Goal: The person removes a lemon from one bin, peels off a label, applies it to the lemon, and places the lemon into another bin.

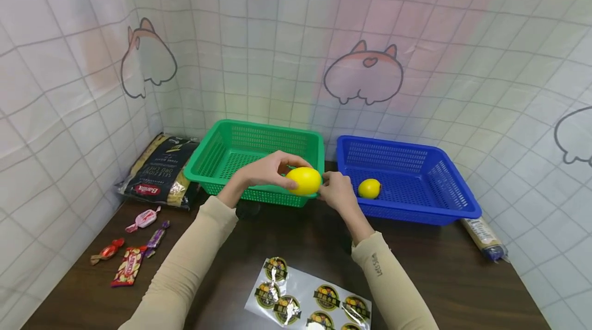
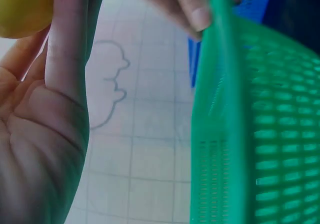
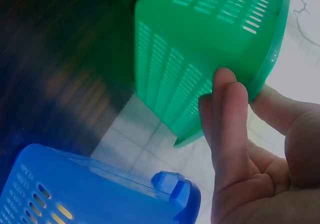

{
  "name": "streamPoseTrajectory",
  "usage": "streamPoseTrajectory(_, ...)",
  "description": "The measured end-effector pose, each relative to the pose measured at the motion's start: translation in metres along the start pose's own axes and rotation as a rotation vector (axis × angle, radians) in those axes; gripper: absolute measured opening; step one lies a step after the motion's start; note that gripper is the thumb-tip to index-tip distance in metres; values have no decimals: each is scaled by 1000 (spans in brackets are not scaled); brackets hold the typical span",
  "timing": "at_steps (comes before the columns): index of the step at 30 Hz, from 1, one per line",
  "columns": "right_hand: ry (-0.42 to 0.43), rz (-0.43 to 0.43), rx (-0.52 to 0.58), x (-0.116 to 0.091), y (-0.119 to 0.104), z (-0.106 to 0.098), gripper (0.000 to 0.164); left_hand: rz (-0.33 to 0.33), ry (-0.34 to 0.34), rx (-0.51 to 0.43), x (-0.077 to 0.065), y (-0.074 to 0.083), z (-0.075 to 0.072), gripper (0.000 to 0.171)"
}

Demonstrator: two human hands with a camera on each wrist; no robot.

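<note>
My left hand (image 1: 270, 169) holds a yellow lemon (image 1: 305, 181) between thumb and fingers, over the front right part of a green plastic basket (image 1: 208, 180). In the left wrist view the lemon (image 2: 25, 8) shows only in the top left corner. My right hand (image 1: 339, 194) pinches the green basket's front right corner; in the right wrist view its fingers (image 3: 232, 129) lie against the outer wall while the thumb goes over the rim. Just right of that hand, a second lemon (image 1: 369, 188) lies inside a blue plastic basket (image 1: 416, 214).
A pasta bag (image 1: 157, 170) stands left of the green basket. Several wrapped sweets, among them a pink one (image 1: 143, 219), lie on the dark table (image 1: 439, 278). A sticker sheet (image 1: 302, 289) lies in front. A long packet (image 1: 485, 237) lies beside the blue basket.
</note>
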State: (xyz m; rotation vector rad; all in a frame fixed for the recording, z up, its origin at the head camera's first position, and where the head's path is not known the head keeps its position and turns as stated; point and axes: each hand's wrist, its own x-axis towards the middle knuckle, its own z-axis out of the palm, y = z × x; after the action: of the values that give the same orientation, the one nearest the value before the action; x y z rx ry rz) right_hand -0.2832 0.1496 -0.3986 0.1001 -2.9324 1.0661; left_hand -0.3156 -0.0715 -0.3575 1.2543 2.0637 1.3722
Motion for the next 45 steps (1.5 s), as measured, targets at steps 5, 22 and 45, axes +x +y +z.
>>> streamPoseTrajectory(5,2,-7,-75,-1,3,2,50,-10,-69,9,-7,-9,20,59)
streamPoseTrajectory(22,-31,-54,-80,-7,9,-2,53,-195,-136,73,-25,-54,61,56)
streamPoseTrajectory(45,-442,-438,-211,-89,-22,19,16,-285,-113,212,-34,-85,76,47)
